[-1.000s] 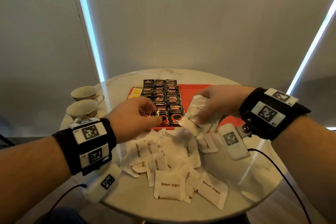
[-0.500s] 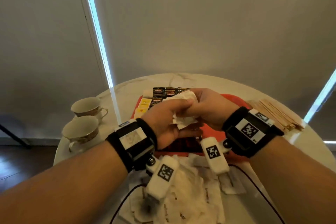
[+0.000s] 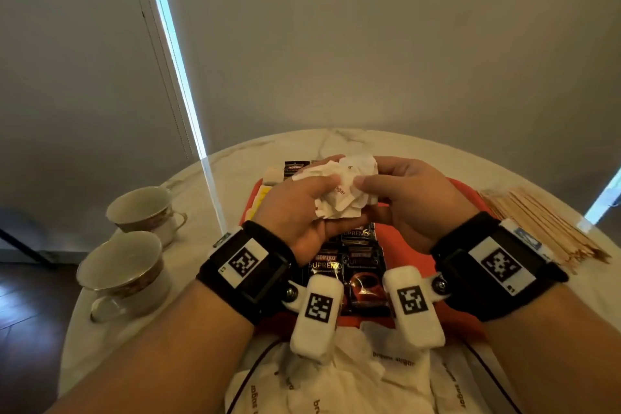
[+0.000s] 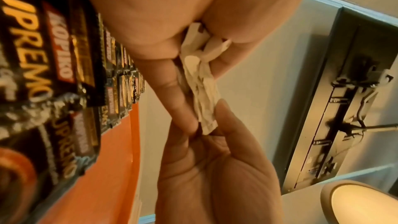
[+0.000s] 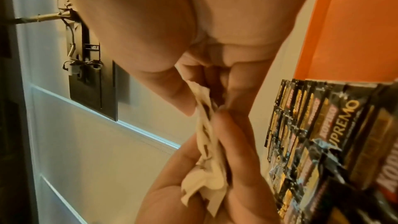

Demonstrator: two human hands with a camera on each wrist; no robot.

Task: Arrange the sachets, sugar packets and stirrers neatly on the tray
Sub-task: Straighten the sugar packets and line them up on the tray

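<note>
Left hand (image 3: 295, 208): thumb and curled fingers pinching the white bundle from its left side, raised above the tray.
Right hand (image 3: 406, 198): thumb on top, fingers curled beneath, pinching the same bundle from the right.
Sugar packets in hand (image 3: 339, 191): crumpled white stack clamped between both hands, edges uneven, well above the tray's middle.
Loose sugar packets (image 3: 336, 383): scattered heap at the table's near edge, just short of the tray's near rim.
Coffee sachets (image 3: 349, 265): dark overlapping rows down the tray's middle, already laid.
Yellow packets (image 3: 262, 198): at the tray's left edge, mostly hidden behind the left hand.
Tray (image 3: 413, 245): orange, bare right part apparently free for sugar.
Stirrers (image 3: 544, 225): wooden pile near the table's right edge, not on the tray yet.
Cups (image 3: 134, 245): two by the table's left edge.
Risk, slipping: uneven stack likely to fan out or drop packets onto the sachet rows if either pinch loosens.
Risk, tearing: tight squeezing of creased paper may split a packet.
Risk, cables: wrist leads trailing over the near heap could drag packets off the table.
</note>
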